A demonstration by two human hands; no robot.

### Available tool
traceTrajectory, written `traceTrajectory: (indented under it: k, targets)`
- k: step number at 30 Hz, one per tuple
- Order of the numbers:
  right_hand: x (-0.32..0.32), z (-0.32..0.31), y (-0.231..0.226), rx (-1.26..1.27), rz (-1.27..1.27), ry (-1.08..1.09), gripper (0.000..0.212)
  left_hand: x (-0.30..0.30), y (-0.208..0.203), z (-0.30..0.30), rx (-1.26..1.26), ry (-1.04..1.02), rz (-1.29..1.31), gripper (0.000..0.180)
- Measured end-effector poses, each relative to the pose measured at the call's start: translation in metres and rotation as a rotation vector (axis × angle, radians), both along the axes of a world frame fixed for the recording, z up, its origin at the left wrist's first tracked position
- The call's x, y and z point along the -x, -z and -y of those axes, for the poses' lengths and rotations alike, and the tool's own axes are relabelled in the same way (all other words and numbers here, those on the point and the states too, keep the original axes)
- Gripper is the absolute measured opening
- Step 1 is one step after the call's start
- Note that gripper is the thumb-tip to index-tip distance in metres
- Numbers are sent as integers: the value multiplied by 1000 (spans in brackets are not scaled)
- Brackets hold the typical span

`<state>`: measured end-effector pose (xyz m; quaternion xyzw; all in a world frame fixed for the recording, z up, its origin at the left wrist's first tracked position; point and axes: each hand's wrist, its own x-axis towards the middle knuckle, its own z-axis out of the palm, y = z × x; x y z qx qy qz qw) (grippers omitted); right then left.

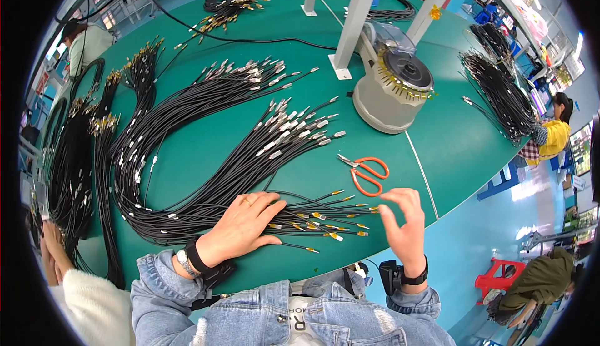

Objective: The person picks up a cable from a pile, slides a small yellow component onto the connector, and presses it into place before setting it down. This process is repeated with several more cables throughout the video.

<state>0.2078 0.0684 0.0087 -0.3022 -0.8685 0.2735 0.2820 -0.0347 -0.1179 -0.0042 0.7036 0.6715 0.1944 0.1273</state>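
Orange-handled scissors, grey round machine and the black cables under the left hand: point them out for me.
Orange-handled scissors (355,164), head view: near the pivot.
Grey round machine (384,100), head view: side of its housing.
Black cables (169,223), head view: curved stretch of the bundle.

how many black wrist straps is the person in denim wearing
2: one black wrist strap behind the left hand, beside a silver metal watch, and a second strap behind the right hand. Any under the blue denim sleeves would be hidden.
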Motion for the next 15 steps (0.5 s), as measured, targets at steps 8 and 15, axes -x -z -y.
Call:
traceTrajectory:
  k: [8,15]
  targets:
    - [35,25,-9,-183,208,-447,32,3,7,16,33,-45,-94,61]
    - [22,-25,-19,0,80,-378,26,2,6,21,39,-59,-95,56]
